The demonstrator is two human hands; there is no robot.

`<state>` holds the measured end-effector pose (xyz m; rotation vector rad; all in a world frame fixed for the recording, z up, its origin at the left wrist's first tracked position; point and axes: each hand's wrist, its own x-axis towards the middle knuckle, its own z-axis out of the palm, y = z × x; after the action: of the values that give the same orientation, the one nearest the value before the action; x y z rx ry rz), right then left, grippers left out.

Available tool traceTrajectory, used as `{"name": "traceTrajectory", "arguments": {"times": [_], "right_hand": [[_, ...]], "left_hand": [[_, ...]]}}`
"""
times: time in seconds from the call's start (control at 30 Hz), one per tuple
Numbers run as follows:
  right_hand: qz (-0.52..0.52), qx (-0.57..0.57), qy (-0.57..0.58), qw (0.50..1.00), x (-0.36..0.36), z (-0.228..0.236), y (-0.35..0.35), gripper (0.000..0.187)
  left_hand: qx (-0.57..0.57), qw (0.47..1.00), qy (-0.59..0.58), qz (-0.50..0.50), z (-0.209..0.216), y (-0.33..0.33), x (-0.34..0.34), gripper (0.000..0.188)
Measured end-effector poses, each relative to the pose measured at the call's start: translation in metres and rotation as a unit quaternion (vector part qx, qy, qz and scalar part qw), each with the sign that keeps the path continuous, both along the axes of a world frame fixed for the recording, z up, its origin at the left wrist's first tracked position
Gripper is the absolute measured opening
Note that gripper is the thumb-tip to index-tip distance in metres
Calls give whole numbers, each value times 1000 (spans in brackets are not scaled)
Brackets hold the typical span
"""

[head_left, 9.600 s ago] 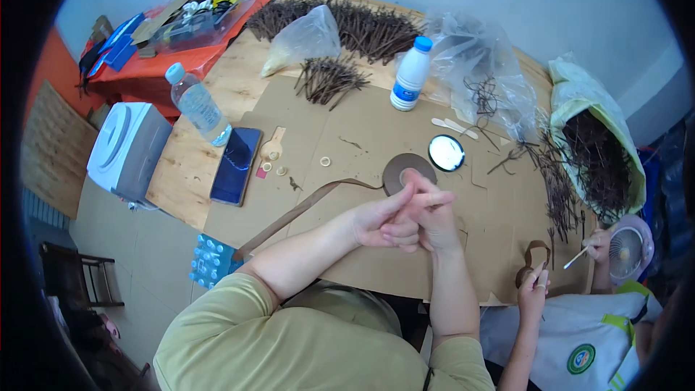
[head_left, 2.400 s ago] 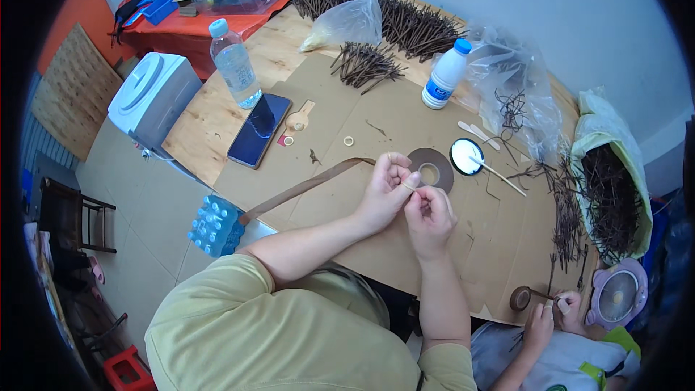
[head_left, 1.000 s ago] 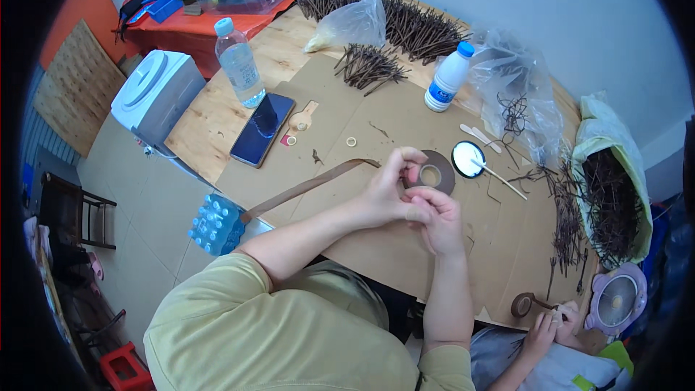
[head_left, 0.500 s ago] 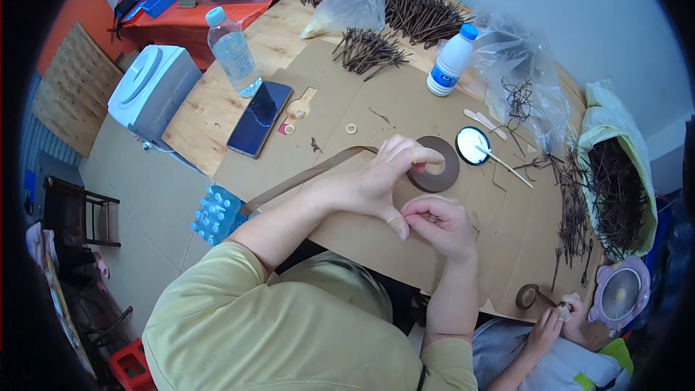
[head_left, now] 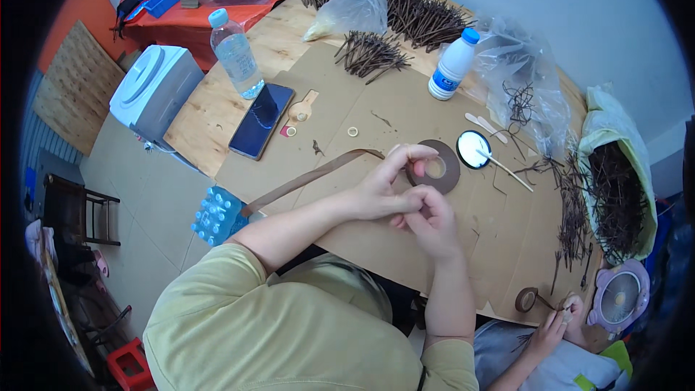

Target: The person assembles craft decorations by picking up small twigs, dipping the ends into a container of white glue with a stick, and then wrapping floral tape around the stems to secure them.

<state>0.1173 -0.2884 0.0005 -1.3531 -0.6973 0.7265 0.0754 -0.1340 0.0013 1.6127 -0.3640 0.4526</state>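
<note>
My left hand [head_left: 376, 192] hovers over the cardboard's near part, thumb and index finger spread apart, holding nothing. A thin yellowish band, like a finger cot's rim, rings its index finger. Closed around the tip of the left thumb are the fingers of my right hand [head_left: 432, 221], which hide that tip. Just beyond both hands lies a wide roll of brown tape [head_left: 449, 172], partly covered by the left index finger. From near it a loose brown strip [head_left: 304, 177] runs left past my forearm. Small pale rings, like rolled finger cots [head_left: 352, 132], lie on the cardboard.
A black phone [head_left: 260, 122], clear water bottle [head_left: 237, 54] and white bottle [head_left: 452, 65] stand or lie farther off. A dish of white paste [head_left: 474, 149] holds a stick. Brown twigs [head_left: 427, 18] line the back; a sack [head_left: 615, 174] holds more. Another person's hands [head_left: 557, 322] work at lower right.
My right hand has moved up and slightly left, from pinching beside the left thumb's tip to covering it. The left hand has turned a little, its index finger shifting left.
</note>
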Motion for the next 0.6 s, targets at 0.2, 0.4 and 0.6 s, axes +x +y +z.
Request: {"name": "traceTrajectory", "arguments": {"times": [0.2,0.4,0.6], "right_hand": [[-155,36,-141,977,2,-7,5,18],[-219,39,-424,878,0,-6,14,13],[-194,2,-426,884,-3,-1,12,12]], "left_hand": [[-170,963,89,192,-2,-16,10,39],[-82,956,94,265,-9,-24,9,37],[-16,953,68,294,-9,-26,7,31]]}}
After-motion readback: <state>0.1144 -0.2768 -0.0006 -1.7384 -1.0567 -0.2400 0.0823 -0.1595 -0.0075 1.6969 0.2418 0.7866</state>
